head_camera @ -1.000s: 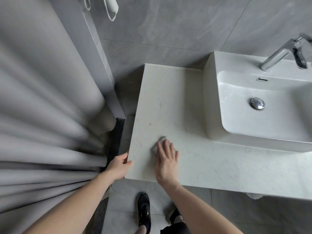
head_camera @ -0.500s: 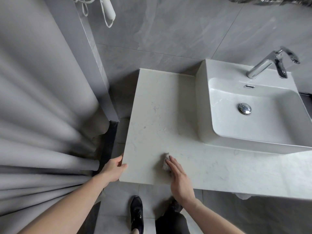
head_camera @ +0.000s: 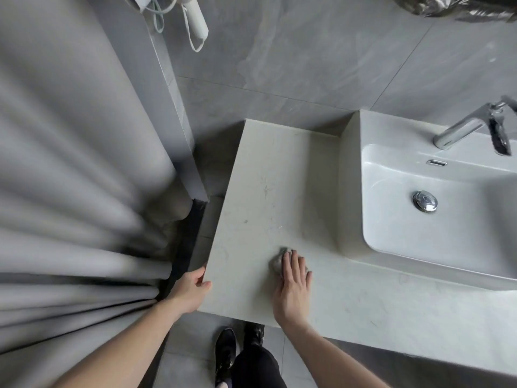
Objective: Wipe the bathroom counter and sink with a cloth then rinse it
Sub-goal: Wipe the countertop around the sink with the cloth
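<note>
The counter (head_camera: 268, 175) lies bare from its left edge to the sink (head_camera: 347, 191) wall, which blocks the right.

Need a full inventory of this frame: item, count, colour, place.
counter: 1, off-white, centre
sink: 1, white, right on the counter
faucet: 1, chrome, behind basin
drain plug: 1, chrome, basin floor
cloth: 1, grey, under right hand
curtain: 1, grey, left
bag: 1, dark, top right
shoes: 2, black, floor below
left hand: grips counter's left corner
right hand: flat, pressing the cloth
</note>
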Tool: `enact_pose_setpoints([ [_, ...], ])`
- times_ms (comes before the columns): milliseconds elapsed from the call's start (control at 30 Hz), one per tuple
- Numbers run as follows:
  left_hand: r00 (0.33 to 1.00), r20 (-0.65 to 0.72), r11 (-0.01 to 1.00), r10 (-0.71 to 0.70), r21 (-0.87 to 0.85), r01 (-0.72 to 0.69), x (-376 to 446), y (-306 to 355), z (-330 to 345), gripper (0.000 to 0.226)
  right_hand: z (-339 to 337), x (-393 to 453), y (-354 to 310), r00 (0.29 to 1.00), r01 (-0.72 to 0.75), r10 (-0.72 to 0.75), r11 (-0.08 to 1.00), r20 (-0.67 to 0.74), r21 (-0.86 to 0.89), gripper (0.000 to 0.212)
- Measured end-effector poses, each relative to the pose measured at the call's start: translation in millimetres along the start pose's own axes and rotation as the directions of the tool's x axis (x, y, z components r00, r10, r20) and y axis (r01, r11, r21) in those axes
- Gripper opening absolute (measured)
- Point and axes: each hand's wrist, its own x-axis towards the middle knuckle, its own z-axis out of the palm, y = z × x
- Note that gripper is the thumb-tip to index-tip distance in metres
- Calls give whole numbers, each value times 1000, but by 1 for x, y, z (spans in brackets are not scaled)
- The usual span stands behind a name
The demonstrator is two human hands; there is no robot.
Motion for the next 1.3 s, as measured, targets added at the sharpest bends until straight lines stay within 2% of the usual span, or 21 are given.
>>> enact_pose_setpoints([
  [67, 999, -30, 1000, -23, -11, 23, -1, 2, 2, 36, 8, 4, -29, 977, 181, -180, 983, 116, 1, 84],
  [167, 998, -25, 998, -64, -31, 63, 3, -3, 5, 35, 17, 14, -65, 886, 395, -395, 917, 245, 49, 89],
  [267, 995, 7, 994, -95, -56, 95, 33, -42, 15, 46, 16, 27, -75, 829, 447, -467, 884, 308, 136, 80],
  [333, 993, 8, 992, -114, -54, 114, 45, -56, 19, 54, 2, 34, -73, 860, 359, -417, 904, 295, 231, 72],
  [433, 991, -21, 989, -132, -64, 130, 10, -11, 8, 45, -36, 46, -58, 943, 194, -274, 914, 190, 356, 65],
  [567, 990, -3, 989, -140, -44, 140, -6, 11, 2, 39, -85, 73, -10, 990, 123, -142, 923, 24, 365, 62],
  [667, 989, -9, 989, -148, -32, 147, -8, 14, 1, 44, -96, 96, 22, 999, 35, -26, 954, -35, 296, 55],
  [733, 989, -21, 989, -144, -26, 144, -10, 18, 1, 44, -89, 105, 34, 1000, -4, 9, 979, -26, 204, 53],
  [833, 990, -32, 990, -139, -29, 138, -14, 24, 2, 41, -71, 107, 35, 999, -40, 39, 999, 20, 28, 64],
  [900, 989, -55, 990, -137, -29, 136, -15, 27, 3, 42, -54, 99, 22, 999, 2, 0, 998, 41, -57, 73],
  [1067, 991, -49, 991, -124, -55, 122, -13, 25, 2, 40, -12, 74, -50, 964, 210, -200, 977, 177, -41, 91],
  [1133, 993, -31, 992, -113, -63, 111, -12, 23, 0, 40, 1, 66, -83, 924, 320, -305, 947, 232, -26, 90],
  [1200, 994, -17, 992, -106, -65, 105, -12, 24, -2, 42, 9, 62, -110, 850, 446, -424, 895, 312, 2, 89],
  [1300, 995, 10, 993, -102, -50, 102, -12, 24, -5, 45, 13, 65, -125, 773, 519, -510, 851, 378, 87, 86],
])
